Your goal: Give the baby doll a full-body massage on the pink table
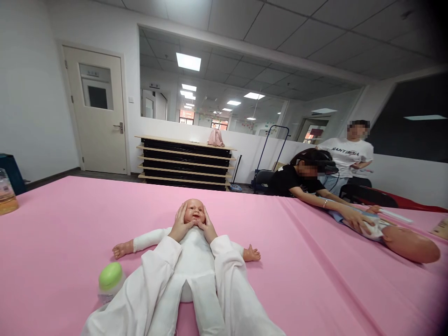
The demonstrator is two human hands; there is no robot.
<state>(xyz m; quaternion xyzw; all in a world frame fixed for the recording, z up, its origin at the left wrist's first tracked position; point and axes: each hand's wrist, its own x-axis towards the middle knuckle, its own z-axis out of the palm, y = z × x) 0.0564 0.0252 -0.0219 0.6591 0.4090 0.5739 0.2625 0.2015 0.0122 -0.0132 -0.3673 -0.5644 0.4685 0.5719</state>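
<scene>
A baby doll (pixel 194 256) in a white cloth body lies on its back on the pink table cover (pixel 273 294), its head away from me and its arms spread out. My left hand (pixel 179 225) rests along the left cheek of its face in view, fingers stretched flat up the side of the head and thumb by the chin. On the other cheek, my right hand (pixel 207 226) lies the same way, with its thumb near the chin too. Both palms touch the doll's head (pixel 195 210). My white sleeves hide part of the doll's body and legs.
A green-capped container (pixel 111 280) stands left of the doll. At the far left is a bottle (pixel 6 193) of amber liquid. On the right, a person (pixel 297 179) in black leans over another doll (pixel 409 242); a second person (pixel 350 154) stands behind.
</scene>
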